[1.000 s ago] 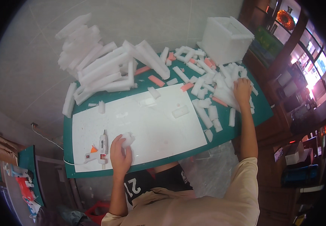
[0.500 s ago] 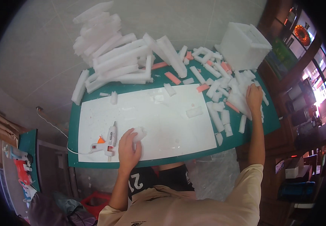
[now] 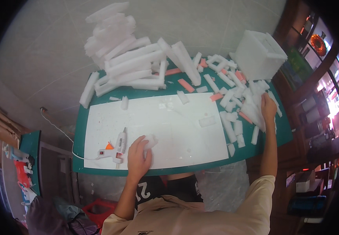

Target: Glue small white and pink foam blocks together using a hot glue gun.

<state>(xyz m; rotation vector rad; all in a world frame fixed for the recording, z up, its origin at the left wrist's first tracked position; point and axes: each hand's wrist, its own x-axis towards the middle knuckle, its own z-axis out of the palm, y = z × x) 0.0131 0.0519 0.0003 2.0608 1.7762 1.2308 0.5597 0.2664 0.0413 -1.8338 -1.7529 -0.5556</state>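
Foam (image 3: 151, 141) touches left hand (image 3: 139, 157) (glue gun (image 3: 121, 143) nearby); right hand (image 3: 269, 106) at scraps (image 3: 252, 110).

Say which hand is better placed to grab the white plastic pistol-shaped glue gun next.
Probably the left hand: it's beside the glue gun, though touching a ragged white foam lump. The right hand is farther, by oblong white foam pieces.

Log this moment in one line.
left hand: at white foam piece | right hand: at foam pile | glue gun: lying on white board, left of left hand
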